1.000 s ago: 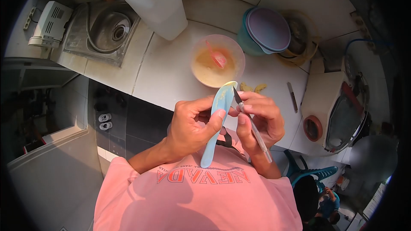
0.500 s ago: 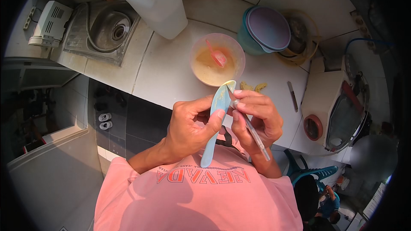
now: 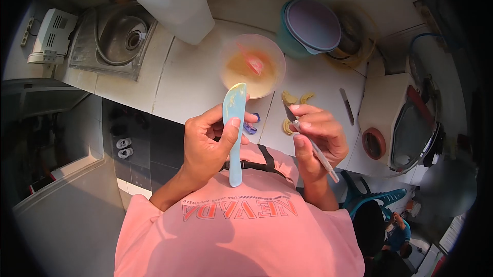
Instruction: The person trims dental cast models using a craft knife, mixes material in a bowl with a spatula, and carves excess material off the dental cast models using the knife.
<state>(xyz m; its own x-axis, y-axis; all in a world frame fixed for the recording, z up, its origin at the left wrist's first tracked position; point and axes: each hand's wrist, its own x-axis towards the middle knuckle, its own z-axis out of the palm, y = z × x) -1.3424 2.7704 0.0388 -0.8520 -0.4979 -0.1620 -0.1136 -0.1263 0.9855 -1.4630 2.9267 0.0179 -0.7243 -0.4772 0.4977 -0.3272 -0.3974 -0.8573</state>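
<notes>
Just above the pink shirt (image 3: 236, 241), the left hand (image 3: 208, 141) pinches a blue spatula (image 3: 236, 108) between thumb and fingers, its yellow-smeared blade pointing away from the body; the right hand (image 3: 322, 135), apart from it, pinches a slim craft knife (image 3: 320, 155). Beyond, curved yellow pieces (image 3: 289, 98) lie on the white counter (image 3: 187, 66) (the knife's tip shows right by one), then a translucent bowl (image 3: 281, 71) holding a pink scoop (image 3: 253, 65), and farther a lidded tub (image 3: 290, 40) and a whitish jug (image 3: 177, 7)

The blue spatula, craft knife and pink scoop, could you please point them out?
Blue spatula (image 3: 235, 148), head view: on its handle.
Craft knife (image 3: 321, 158), head view: on its handle.
Pink scoop (image 3: 254, 65), head view: on its bowl.
</notes>
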